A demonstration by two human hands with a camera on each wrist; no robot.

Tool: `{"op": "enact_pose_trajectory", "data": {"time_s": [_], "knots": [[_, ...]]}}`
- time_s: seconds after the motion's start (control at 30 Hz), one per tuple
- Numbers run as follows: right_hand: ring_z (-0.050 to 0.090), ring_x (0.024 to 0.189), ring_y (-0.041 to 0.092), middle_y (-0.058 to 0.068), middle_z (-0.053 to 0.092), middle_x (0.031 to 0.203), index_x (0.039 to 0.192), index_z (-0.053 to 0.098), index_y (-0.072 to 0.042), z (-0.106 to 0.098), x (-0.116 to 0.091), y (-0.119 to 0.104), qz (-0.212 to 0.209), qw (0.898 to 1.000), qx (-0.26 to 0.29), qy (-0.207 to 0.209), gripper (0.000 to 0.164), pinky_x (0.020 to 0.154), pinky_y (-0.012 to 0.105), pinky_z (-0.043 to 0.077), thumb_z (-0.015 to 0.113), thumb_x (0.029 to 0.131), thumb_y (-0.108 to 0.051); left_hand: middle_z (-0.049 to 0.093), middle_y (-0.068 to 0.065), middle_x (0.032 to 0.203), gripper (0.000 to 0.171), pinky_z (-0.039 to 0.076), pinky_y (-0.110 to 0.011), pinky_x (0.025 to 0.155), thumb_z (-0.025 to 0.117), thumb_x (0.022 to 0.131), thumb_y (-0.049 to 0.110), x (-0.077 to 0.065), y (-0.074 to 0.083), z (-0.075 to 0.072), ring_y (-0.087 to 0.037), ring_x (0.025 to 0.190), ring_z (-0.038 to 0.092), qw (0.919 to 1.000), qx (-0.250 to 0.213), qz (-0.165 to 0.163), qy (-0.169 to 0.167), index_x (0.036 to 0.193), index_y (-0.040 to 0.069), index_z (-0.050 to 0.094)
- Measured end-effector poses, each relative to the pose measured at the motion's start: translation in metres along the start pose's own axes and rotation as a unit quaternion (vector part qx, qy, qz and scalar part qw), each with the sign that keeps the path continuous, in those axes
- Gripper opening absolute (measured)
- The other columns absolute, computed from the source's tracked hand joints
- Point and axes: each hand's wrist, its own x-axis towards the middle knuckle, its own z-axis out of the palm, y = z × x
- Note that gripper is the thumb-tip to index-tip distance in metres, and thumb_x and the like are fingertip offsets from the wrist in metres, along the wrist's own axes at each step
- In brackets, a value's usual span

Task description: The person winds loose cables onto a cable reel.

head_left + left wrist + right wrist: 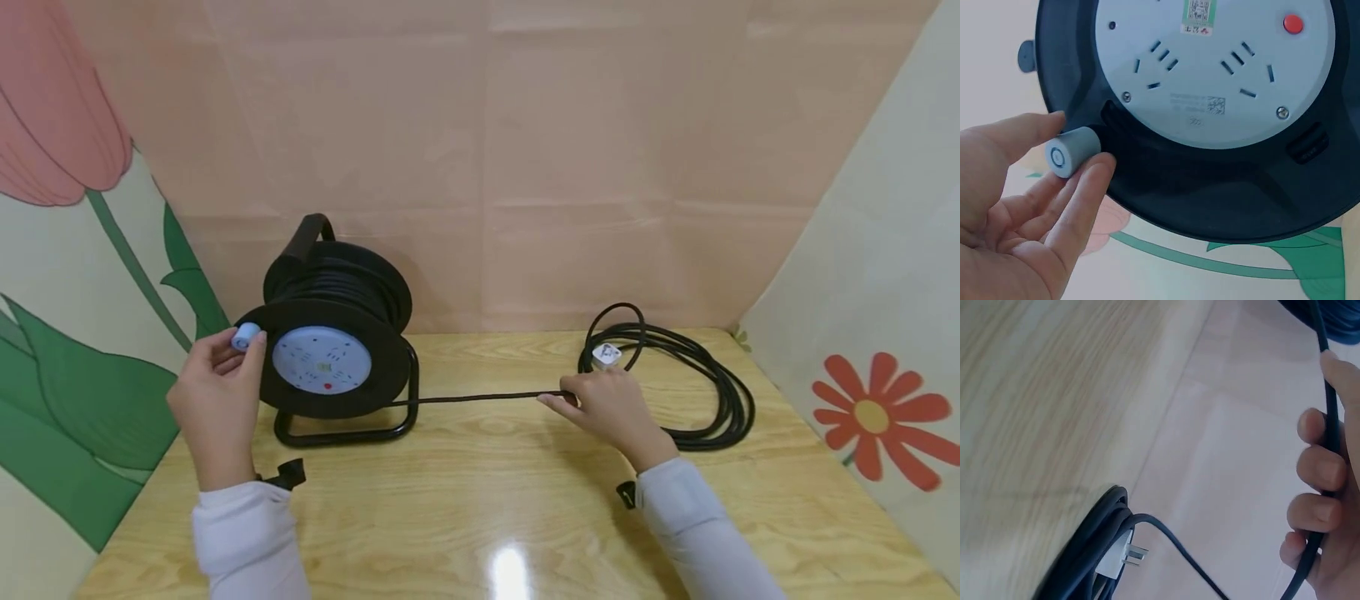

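A black cable reel (392, 360) stands on the left part of the table, its pale socket panel (322, 357) facing forward. At the rim of its disc, my left hand (217, 408) pinches the light-blue crank knob (1075, 151) between thumb and fingers. A black cable (480, 397) runs taut from the reel's lower side to my right hand (609, 408), whose fingers curl round it. Beyond that hand lies a loose cable coil (738, 412), with a white plug (606, 356) at its left. The right wrist view shows the plug's metal pins.
The wooden table (465, 500) carries the reel on its tubular stand (352, 437). A carry handle (303, 237) rises from the reel's top. Behind hangs a pink backdrop (585, 167), with flower-patterned panels on both sides.
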Motion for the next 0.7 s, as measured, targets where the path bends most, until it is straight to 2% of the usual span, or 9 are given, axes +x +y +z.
{"op": "enact_pose_trajectory", "data": {"time_s": [0.13, 0.2, 0.33, 0.5, 0.6, 0.7], "knots": [[0.024, 0.042, 0.006, -0.013, 0.026, 0.049, 0.059, 0.035, -0.024, -0.003, 0.008, -0.002, -0.003, 1.0, -0.004, -0.006, 0.054, 0.043, 0.028, 0.02, 0.07, 0.089, -0.054, 0.072, -0.009, 0.112, 0.05, 0.053, -0.016, 0.078, 0.068, 0.093, 0.045, 0.0, 0.006, 0.004, -0.021, 0.094, 0.07, 0.999, 0.007, 0.042, 0.015, 0.125, 0.006, 0.067], [0.027, 0.042, 0.006, -0.013, 0.029, 0.048, 0.06, 0.04, -0.023, -0.004, 0.012, -0.004, -0.003, 1.0, 0.002, -0.022, 0.052, 0.043, 0.028, 0.023, 0.067, 0.091, -0.055, 0.072, -0.011, 0.11, 0.05, 0.053, -0.015, 0.077, 0.068, 0.093, 0.044, 0.0, 0.01, 0.005, -0.021, 0.092, 0.071, 0.9979, 0.014, 0.059, 0.021, 0.123, 0.004, 0.067], [0.031, 0.043, 0.005, -0.016, 0.038, 0.051, 0.067, 0.052, -0.022, -0.001, 0.015, -0.008, -0.008, 0.999, 0.014, -0.052, 0.04, 0.045, 0.028, 0.03, 0.063, 0.094, -0.05, 0.072, -0.011, 0.108, 0.05, 0.052, -0.013, 0.074, 0.069, 0.092, 0.047, 0.001, 0.015, 0.004, -0.022, 0.09, 0.071, 0.9969, 0.027, 0.071, 0.02, 0.12, 0.005, 0.069], [0.029, 0.042, 0.004, -0.02, 0.04, 0.053, 0.071, 0.057, -0.023, 0.005, 0.016, -0.012, -0.023, 0.998, 0.039, -0.035, 0.023, 0.044, 0.027, 0.028, 0.063, 0.09, -0.036, 0.073, -0.01, 0.105, 0.049, 0.052, -0.015, 0.073, 0.069, 0.092, 0.047, 0.003, 0.024, 0.003, -0.021, 0.086, 0.07, 0.9948, 0.042, 0.093, 0.003, 0.115, 0.003, 0.071], [0.028, 0.041, 0.004, -0.019, 0.039, 0.052, 0.073, 0.057, -0.024, 0.009, 0.02, -0.016, -0.03, 0.998, 0.051, -0.027, 0.022, 0.04, 0.026, 0.025, 0.063, 0.092, -0.034, 0.073, -0.012, 0.103, 0.047, 0.05, -0.014, 0.072, 0.069, 0.093, 0.044, 0.003, 0.028, 0.005, -0.023, 0.084, 0.071, 0.9917, 0.046, 0.12, -0.001, 0.113, 0.002, 0.072], [0.029, 0.041, 0.003, -0.017, 0.042, 0.054, 0.077, 0.059, -0.023, 0.011, 0.026, -0.019, -0.036, 0.997, 0.056, -0.036, 0.023, 0.038, 0.025, 0.022, 0.063, 0.095, -0.036, 0.072, -0.014, 0.1, 0.044, 0.053, -0.021, 0.071, 0.07, 0.094, 0.04, 0.002, 0.032, 0.008, -0.026, 0.082, 0.071, 0.987, 0.047, 0.154, 0.002, 0.109, -0.001, 0.072]]}}
